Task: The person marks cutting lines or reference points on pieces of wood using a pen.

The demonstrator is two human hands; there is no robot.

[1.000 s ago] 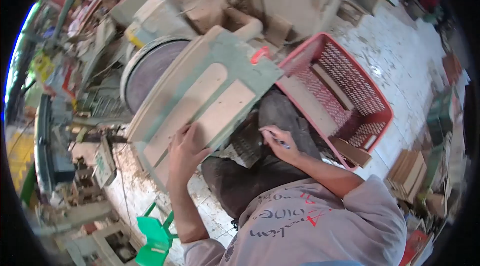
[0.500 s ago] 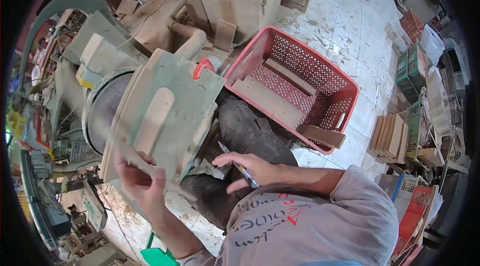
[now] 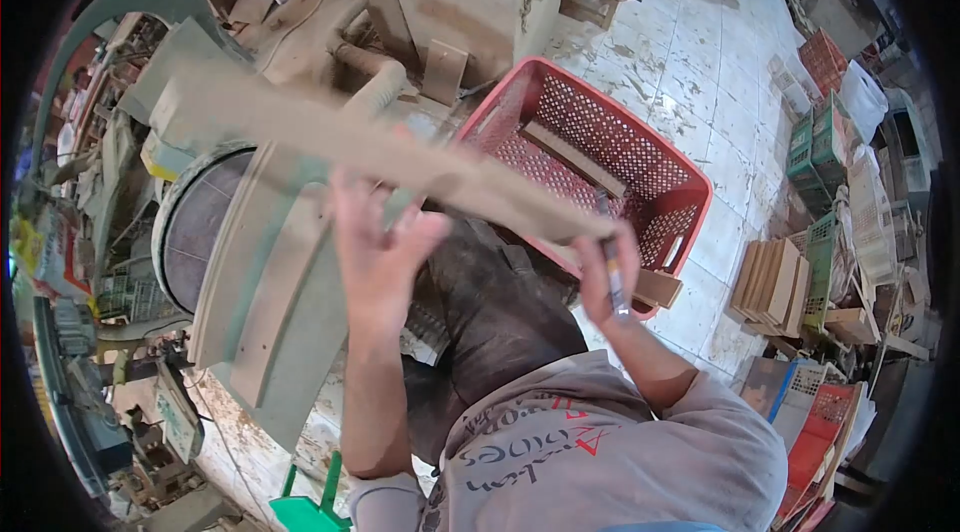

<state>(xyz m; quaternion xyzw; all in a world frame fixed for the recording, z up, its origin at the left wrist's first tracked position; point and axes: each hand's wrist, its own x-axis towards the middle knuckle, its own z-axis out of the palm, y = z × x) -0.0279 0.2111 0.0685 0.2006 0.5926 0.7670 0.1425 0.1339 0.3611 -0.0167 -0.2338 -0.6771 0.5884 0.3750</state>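
Note:
A long wooden board (image 3: 450, 175), blurred by motion, slants across the view above the sanding machine's table and the red crate. My left hand (image 3: 385, 252) is at its near edge around the middle, thumb and fingers against it. At the board's right end, my right hand (image 3: 608, 277) grips it, with a pen (image 3: 612, 272) also between the fingers. A second narrow board (image 3: 280, 292) lies on the greenish machine table (image 3: 335, 322). Left of that table stands the round sanding disc (image 3: 205, 232).
Beyond my legs a red plastic crate (image 3: 690, 182) holds wooden pieces, including a strip (image 3: 572, 160). Stacked boards (image 3: 770, 282) stand on the tiled floor at right, near green crates (image 3: 825, 147). A ribbed hose (image 3: 370, 92) runs behind the machine.
The held board has been raised from over the machine table and turned so its broad face shows. My right hand has moved right and up to the board's end, still with the pen.

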